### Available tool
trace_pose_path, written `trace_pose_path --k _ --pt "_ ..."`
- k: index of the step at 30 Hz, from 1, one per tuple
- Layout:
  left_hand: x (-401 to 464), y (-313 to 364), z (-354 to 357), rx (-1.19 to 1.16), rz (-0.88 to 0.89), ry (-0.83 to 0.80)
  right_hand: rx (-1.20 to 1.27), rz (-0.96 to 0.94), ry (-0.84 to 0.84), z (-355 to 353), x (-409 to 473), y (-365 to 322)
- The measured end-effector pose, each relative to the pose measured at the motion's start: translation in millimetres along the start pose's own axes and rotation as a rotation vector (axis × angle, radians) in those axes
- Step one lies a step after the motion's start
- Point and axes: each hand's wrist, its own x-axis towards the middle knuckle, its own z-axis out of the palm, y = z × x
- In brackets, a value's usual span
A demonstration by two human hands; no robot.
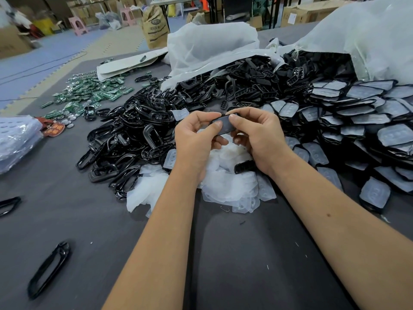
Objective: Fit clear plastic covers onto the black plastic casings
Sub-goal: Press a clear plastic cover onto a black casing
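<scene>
Pinching one small black plastic casing [224, 125] between them, the left hand [196, 137] and right hand [257, 135] thumbs apparently pressed its clear cover flush.

even, diffuse indoor light falls from overhead, leaving only faint shadows under the forearms on the grey table [67, 220]. glare glints off the glossy black frames [134, 135] and white plastic bags [212, 45]. wide-angle distortion bends the edges; the background, perhaps motion-blurred, reads soft.
</scene>
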Motion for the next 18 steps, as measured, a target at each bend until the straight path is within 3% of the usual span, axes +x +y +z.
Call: trace_pose_path --k 18 --pt "1.6 -4.7 0.0 0.071 0.025 0.028 -0.107 -0.064 0.078 0.8 -2.1 -0.4"
